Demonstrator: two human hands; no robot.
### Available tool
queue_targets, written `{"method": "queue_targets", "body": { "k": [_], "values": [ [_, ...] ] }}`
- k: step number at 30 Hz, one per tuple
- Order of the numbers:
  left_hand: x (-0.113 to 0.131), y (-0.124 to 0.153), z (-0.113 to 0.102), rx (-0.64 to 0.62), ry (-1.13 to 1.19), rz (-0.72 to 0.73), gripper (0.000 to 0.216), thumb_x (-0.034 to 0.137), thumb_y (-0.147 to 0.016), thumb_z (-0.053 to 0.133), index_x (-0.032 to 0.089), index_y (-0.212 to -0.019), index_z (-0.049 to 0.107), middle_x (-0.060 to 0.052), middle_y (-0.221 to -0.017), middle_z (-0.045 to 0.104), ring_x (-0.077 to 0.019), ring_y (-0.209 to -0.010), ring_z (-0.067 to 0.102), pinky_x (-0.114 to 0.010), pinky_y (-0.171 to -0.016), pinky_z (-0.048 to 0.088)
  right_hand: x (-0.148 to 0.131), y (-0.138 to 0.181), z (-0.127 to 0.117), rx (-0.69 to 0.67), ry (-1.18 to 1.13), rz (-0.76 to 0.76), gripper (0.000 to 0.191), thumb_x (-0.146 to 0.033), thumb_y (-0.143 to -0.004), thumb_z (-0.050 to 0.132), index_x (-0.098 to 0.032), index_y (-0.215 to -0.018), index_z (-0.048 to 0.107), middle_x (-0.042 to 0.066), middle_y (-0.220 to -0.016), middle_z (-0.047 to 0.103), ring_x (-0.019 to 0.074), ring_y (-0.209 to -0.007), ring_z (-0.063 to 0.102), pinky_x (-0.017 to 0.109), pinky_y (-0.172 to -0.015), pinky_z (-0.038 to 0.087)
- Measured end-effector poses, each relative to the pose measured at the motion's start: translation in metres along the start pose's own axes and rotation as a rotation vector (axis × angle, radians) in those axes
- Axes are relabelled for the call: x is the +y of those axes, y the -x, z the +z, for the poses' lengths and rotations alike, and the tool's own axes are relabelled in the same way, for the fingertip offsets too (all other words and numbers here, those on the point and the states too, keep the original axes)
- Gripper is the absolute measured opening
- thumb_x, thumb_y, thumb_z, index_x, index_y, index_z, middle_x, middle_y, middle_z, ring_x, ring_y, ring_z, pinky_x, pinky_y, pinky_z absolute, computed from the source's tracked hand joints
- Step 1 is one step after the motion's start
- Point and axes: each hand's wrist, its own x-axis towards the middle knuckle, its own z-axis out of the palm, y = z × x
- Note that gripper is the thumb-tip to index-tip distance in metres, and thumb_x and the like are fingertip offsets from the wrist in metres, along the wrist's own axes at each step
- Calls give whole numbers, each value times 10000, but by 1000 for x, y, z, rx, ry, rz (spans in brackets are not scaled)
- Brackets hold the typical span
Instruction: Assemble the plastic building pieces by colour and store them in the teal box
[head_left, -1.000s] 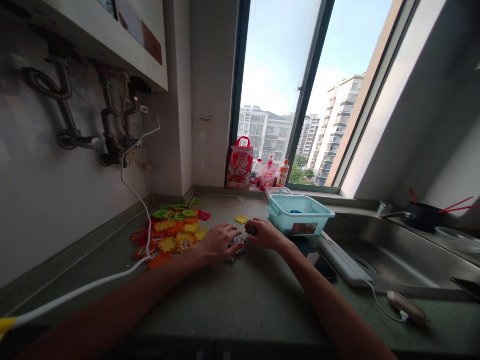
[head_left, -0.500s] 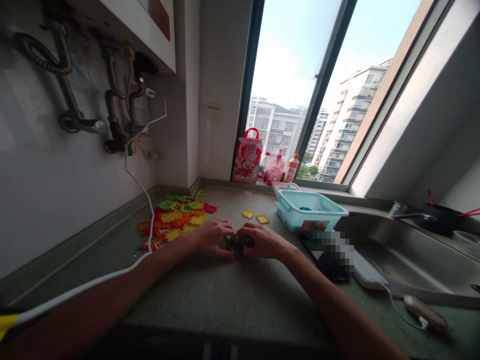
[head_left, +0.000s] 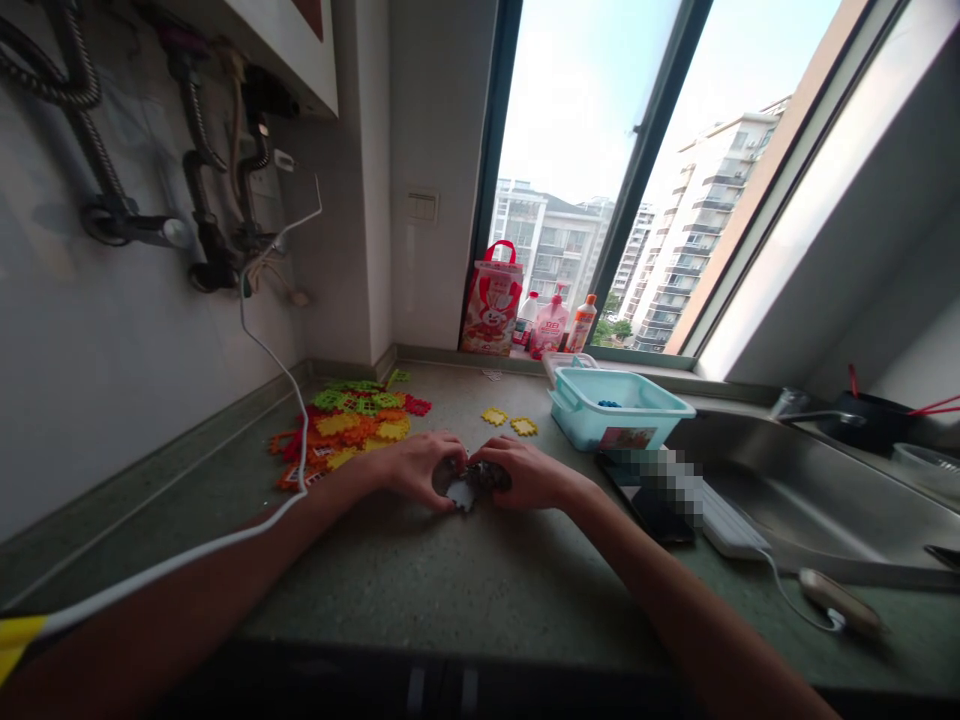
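"What has just been changed?"
"The left hand [head_left: 426, 468] and the right hand [head_left: 529, 472], seen apart a second ago, have been brought together above the counter [head_left: 480, 590]. A pale face of the grey notched tiles [head_left: 460, 494] is now shown between them."
"How are they held?"
"In half-curled hands, pinched by thumbs and fingers; whether they are joined cannot be told."
"Meaning?"
"Both hands seem needed at one spot; the yellow notched tiles [head_left: 494, 416] beyond are untouched."

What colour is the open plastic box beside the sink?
The box is pale turquoise; the head view, the only one, shows it best.
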Motion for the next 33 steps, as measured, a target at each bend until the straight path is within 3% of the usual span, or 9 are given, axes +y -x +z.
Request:
{"method": "queue_targets", "body": {
  "k": [5, 11, 23, 33],
  "values": [
    [4, 2, -6, -30, 11, -3, 494, 395, -701, 862, 225, -1129, 684, -50, -1126, 685, -242, -1032, 648, -307, -940, 495, 0, 2, -4, -13, 51, 96, 527, -252, -719, 802, -245, -1240, 728, 69, -1082, 687, 241, -978, 643, 335, -901, 493],
    [8, 2, -10, -42, 16, 36, 512, 350, -743, 838, 274, -1241, 743, -68, -1279, 664, -271, -1169, 633, -341, -1059, 463, 2, 5, -4, -4, 87, 122, 524, -311, -722, 829, -274, -1237, 738, 63, -1047, 669, 237, -942, 633, 322, -850, 480],
    [6, 2, -8, -8, -44, -88, 509, 568, -745, 837, 257, -1139, 757, -40, -1036, 664, -194, -850, 643, -285, -761, 483, 4, 6, -2, 6, 64, 134, 562, -311, -722, 831, -260, -1272, 731, 74, -1115, 687, 226, -942, 666, 314, -883, 492],
    [2, 2, -6, 1, -10, -137, 637, 584, -781, 802, 251, -1314, 696, -73, -1177, 688, -254, -1007, 682, -322, -874, 527, -4, 9, -17, 28, 172, 122, 464, -381, -758, 828, -287, -1208, 763, 52, -962, 709, 211, -867, 642, 292, -788, 447]
  ]
}}
